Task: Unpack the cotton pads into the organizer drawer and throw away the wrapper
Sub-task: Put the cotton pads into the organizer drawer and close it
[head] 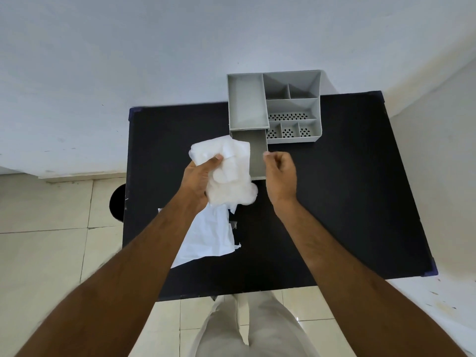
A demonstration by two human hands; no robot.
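My left hand (199, 176) grips a bundle of white cotton pads in a clear plastic wrapper (229, 171), held just above the table, left of the pulled-out grey drawer (255, 153). The drawer looks empty and sticks out from the front of the grey organizer (273, 106). My right hand (280, 173) hovers beside the drawer's right wall, fingers curled with thumb and forefinger pinched, nothing visible in them. A torn white wrapper piece (208, 240) lies flat on the table below my left wrist.
The black table (347, 189) stands against a white wall. A round black bin (117, 202) sits on the tiled floor at the table's left edge. The organizer's other compartments hold nothing.
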